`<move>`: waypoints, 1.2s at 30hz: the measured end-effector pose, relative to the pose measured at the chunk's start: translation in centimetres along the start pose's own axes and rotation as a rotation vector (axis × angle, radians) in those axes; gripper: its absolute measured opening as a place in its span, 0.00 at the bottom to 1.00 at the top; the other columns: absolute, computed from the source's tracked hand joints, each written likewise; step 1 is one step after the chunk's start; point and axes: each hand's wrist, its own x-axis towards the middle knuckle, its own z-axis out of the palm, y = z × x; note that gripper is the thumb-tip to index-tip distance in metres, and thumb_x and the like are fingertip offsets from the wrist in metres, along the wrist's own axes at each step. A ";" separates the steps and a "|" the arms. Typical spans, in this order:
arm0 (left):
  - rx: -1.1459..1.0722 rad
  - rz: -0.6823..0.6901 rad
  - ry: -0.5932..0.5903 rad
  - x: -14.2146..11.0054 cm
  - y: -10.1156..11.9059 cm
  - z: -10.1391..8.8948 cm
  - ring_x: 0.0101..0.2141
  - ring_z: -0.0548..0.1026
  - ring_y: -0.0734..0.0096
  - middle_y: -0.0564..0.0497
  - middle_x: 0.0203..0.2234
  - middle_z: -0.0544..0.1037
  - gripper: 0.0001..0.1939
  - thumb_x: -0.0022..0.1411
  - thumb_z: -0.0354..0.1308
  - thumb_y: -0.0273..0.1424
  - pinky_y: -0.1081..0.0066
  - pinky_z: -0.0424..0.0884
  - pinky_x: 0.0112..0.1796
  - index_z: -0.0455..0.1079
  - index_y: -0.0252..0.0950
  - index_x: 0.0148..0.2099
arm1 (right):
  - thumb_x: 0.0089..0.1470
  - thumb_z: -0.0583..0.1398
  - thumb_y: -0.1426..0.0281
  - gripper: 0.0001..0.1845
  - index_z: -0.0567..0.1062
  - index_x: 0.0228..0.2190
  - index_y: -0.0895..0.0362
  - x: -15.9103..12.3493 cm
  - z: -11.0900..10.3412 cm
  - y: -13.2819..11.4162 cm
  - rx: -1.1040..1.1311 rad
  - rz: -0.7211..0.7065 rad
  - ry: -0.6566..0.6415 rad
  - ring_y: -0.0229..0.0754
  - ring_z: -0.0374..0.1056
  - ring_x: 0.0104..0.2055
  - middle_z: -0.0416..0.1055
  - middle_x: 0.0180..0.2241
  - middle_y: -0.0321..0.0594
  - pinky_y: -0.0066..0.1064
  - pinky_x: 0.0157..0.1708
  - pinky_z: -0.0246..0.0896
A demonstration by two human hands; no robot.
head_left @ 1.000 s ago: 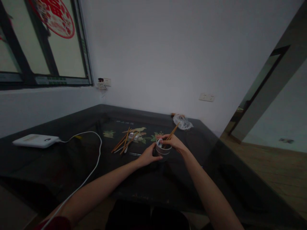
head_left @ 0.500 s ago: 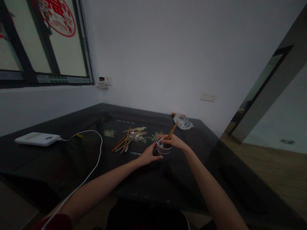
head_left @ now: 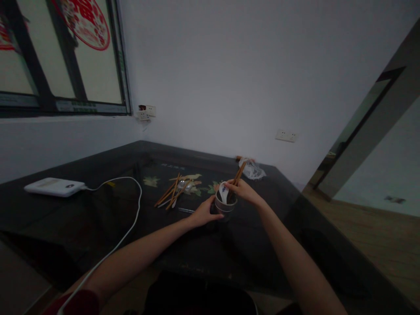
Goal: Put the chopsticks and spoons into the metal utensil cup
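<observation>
A small round cup [head_left: 224, 207] stands on the dark table [head_left: 98, 218]. My left hand [head_left: 204, 213] is wrapped around its left side. My right hand [head_left: 244, 191] is closed over the cup's far right rim, around the wooden chopsticks [head_left: 236, 177] that stick up out of it. A white spoon [head_left: 223, 192] with a blue mark leans inside the cup.
Several loose chopsticks [head_left: 171, 193] and a spoon lie left of the cup. A white power bank [head_left: 54, 187] with a white cable [head_left: 129, 221] lies at the left. A crumpled plastic bag [head_left: 251, 169] sits at the far edge. Wall sockets [head_left: 285, 136] are behind; wooden floor lies right.
The white spoon now stands higher and plainer in the cup. My right hand has shifted slightly along the rim; the left hand keeps its hold.
</observation>
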 end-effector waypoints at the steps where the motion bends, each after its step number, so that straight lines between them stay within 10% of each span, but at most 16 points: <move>1: -0.004 0.002 0.000 0.0 -0.1 0.0 0.52 0.68 0.54 0.40 0.53 0.69 0.37 0.47 0.67 0.34 0.55 0.61 0.53 0.59 0.34 0.58 | 0.46 0.61 0.54 0.20 0.77 0.27 0.60 0.1 -0.2 -0.3 0.002 -0.018 0.011 0.39 0.67 0.27 0.73 0.23 0.38 0.29 0.29 0.60; 16: 0.005 0.072 -0.039 0.1 0.5 -1.1 0.57 0.62 0.53 0.39 0.58 0.63 0.44 0.46 0.68 0.40 0.55 0.56 0.57 0.54 0.36 0.62 | 0.47 0.57 0.47 0.27 0.74 0.27 0.60 0.0 -0.8 -8.0 0.047 -0.165 0.411 0.36 0.62 0.18 0.68 0.18 0.37 0.26 0.18 0.57; 24: -0.015 0.180 0.179 0.4 5.2 -6.6 0.43 0.73 0.61 0.44 0.41 0.75 0.27 0.61 0.48 0.51 0.63 0.67 0.46 0.69 0.34 0.48 | 0.52 0.54 0.48 0.27 0.76 0.31 0.59 -0.9 4.0 -9.7 -0.016 -0.203 0.491 0.39 0.66 0.23 0.71 0.22 0.40 0.28 0.23 0.61; 30: 0.267 0.137 0.320 -0.1 6.9 -6.8 0.30 0.72 0.69 0.52 0.26 0.75 0.14 0.58 0.55 0.40 0.70 0.67 0.36 0.71 0.34 0.34 | 0.56 0.53 0.53 0.22 0.77 0.28 0.56 0.5 7.6 -8.9 -0.207 -0.201 0.564 0.45 0.70 0.34 0.74 0.29 0.43 0.33 0.39 0.60; 36: 0.101 0.063 0.340 0.8 5.6 -7.1 0.28 0.73 0.69 0.50 0.26 0.76 0.15 0.56 0.56 0.41 0.71 0.68 0.32 0.71 0.33 0.33 | 0.56 0.53 0.51 0.23 0.77 0.30 0.55 1.9 8.3 -8.5 -0.176 -0.200 0.562 0.45 0.70 0.35 0.75 0.30 0.43 0.33 0.39 0.60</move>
